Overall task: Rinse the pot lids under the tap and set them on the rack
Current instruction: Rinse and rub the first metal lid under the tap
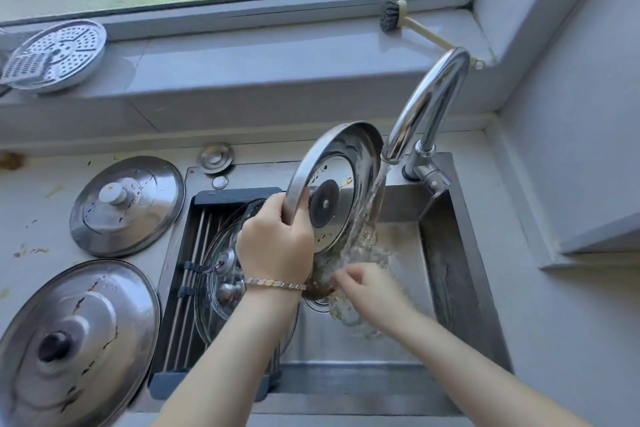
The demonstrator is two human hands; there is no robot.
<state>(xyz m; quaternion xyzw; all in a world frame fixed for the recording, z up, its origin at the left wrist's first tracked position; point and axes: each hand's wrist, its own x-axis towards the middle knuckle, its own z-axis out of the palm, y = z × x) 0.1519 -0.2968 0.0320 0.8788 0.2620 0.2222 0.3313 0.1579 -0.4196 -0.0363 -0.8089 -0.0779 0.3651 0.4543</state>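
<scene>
A steel pot lid (341, 163) stands on edge over the sink, its inner side facing me, and water from the tap (427, 104) runs down its right side. My left hand (275, 239) grips its left rim. At the lid's lower rim, fingers bent, my right hand (367, 291) touches the wet edge. A glass lid (221, 274) lies on the rack (194, 253) over the sink's left half, partly hidden by my left arm. Two stained steel lids rest on the counter, one (126, 206) farther back and one (74, 340) near me.
The sink basin (446, 270) takes the splashing water. A perforated steamer plate (57, 54) leans on the window sill at left. A dish brush (412, 26) lies on the sill behind the tap. A small round cap (214, 158) sits behind the rack.
</scene>
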